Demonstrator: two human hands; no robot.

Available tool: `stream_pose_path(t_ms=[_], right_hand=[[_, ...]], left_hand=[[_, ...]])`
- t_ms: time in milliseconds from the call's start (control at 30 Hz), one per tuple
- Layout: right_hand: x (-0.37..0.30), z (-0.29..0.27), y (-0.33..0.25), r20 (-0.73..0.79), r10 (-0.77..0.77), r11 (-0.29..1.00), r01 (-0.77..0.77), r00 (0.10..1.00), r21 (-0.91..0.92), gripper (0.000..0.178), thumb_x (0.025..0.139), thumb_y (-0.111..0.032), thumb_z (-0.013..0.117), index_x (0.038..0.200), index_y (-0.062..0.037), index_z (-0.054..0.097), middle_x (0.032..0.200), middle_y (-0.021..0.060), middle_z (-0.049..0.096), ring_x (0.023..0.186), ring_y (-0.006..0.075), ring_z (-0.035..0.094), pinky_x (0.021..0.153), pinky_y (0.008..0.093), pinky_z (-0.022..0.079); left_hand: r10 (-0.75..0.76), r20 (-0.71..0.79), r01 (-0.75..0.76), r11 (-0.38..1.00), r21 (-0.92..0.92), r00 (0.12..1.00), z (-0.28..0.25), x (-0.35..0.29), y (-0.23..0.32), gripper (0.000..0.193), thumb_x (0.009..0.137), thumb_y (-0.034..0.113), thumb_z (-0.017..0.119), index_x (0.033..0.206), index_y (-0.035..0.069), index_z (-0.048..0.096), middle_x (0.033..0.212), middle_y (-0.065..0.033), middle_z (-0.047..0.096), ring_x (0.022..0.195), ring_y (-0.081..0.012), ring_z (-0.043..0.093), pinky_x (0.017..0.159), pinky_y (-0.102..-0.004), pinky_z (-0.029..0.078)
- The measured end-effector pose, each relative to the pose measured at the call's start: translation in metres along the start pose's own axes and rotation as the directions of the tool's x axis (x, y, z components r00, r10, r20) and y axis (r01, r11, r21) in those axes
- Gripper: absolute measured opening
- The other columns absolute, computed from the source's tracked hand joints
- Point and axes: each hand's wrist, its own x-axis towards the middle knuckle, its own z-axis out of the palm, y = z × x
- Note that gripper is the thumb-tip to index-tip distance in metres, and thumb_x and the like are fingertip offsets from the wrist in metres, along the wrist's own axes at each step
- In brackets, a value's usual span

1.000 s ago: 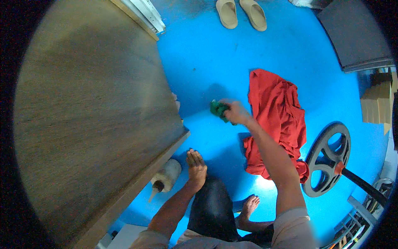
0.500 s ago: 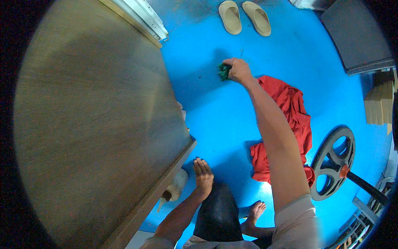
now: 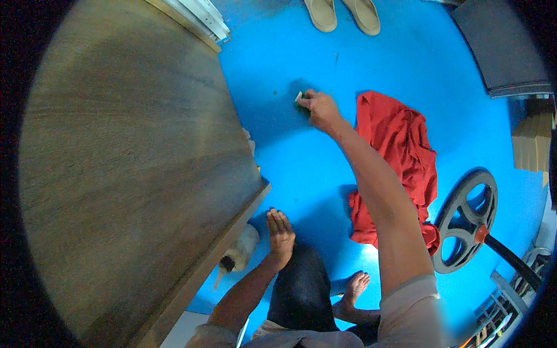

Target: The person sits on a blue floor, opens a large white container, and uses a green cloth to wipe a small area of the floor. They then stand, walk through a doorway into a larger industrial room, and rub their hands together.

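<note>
Out over the blue floor [image 3: 313, 168], my right hand [image 3: 322, 111] is closed on a crumpled dark green wad [image 3: 301, 108], mostly hidden by the fingers. A small white bit [image 3: 299, 97] shows at the fingertips; I cannot make out what it is. My left hand [image 3: 281, 239] holds nothing and lies by my bent left knee, its fingers stretched out flat. Beneath my right forearm, a red cloth [image 3: 391, 130] lies bunched on the floor.
A brown wooden tabletop [image 3: 139, 162] fills the left side. Below its edge is a pale, furry-looking thing [image 3: 246, 243] with a dark patch. Beige slippers [image 3: 365, 17] lie at the far side. On the right stand a round grey base with a black pole [image 3: 455, 235] and stacked cardboard [image 3: 531, 142].
My right hand has shifted slightly left and nearer with the green wad, which now shows less. A white bit has come into sight. The whole view has tilted a little.
</note>
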Motion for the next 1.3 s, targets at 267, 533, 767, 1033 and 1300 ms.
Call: stream_pose_path(t_ms=[267,533,767,1033,1300], right_hand=[[-0.082,0.005,-0.036,0.082,-0.150,0.988,0.147,0.985,0.049,0.046,0.067,0.003,0.063,0.106,-0.0201,0.072,0.107,0.0088,0.063,0.088,0.0339,0.062,0.076,0.0463,0.051],[-0.103,-0.040,-0.032,0.530,-0.090,0.729,-0.307,0.843,0.612,0.033,0.076,-0.006,0.062,0.105,-0.0167,0.072,0.098,0.0144,0.069,0.087,0.0296,0.068,0.077,0.0411,0.055],[-0.031,-0.054,0.067,-0.023,0.277,0.877,-0.243,0.961,0.414,0.039,0.072,-0.003,0.063,0.109,-0.0113,0.070,0.101,0.0147,0.071,0.091,0.0329,0.068,0.081,0.0407,0.054],[-0.082,-0.017,0.012,-0.120,0.111,0.974,-0.084,0.987,0.211,0.039,0.068,0.002,0.063,0.105,-0.0092,0.067,0.097,0.0174,0.064,0.095,0.0384,0.062,0.084,0.0479,0.051],[-0.179,-0.012,-0.060,0.248,0.081,0.842,-0.199,0.965,0.501,0.035,0.074,0.001,0.061,0.107,-0.0094,0.069,0.098,0.0161,0.066,0.090,0.0365,0.063,0.081,0.0465,0.051]], left_hand=[[-0.026,-0.038,0.024,0.998,-0.066,0.999,0.006,-0.003,0.002,0.045,0.086,0.001,0.053,0.125,-0.020,0.047,0.134,-0.0432,0.041,0.127,-0.0556,0.042,0.107,-0.0583,0.039],[-0.047,-0.052,0.048,0.999,0.006,0.998,-0.007,-0.005,-0.002,0.046,0.085,0.003,0.055,0.124,-0.020,0.049,0.134,-0.0424,0.042,0.125,-0.0534,0.045,0.107,-0.0587,0.038],[-0.025,-0.110,0.028,0.999,0.023,0.994,0.010,0.001,0.009,0.044,0.082,0.002,0.059,0.122,-0.016,0.053,0.133,-0.0408,0.045,0.123,-0.0524,0.047,0.103,-0.0567,0.042],[-0.002,-0.042,0.006,0.996,0.086,0.999,0.007,-0.006,0.000,0.046,0.083,0.003,0.059,0.123,-0.018,0.052,0.133,-0.0405,0.045,0.124,-0.0521,0.047,0.105,-0.0553,0.041],[-0.010,-0.048,0.015,0.993,0.114,0.999,0.001,-0.001,0.001,0.048,0.084,0.006,0.058,0.126,-0.017,0.050,0.133,-0.0390,0.046,0.125,-0.0511,0.046,0.105,-0.0553,0.041]])
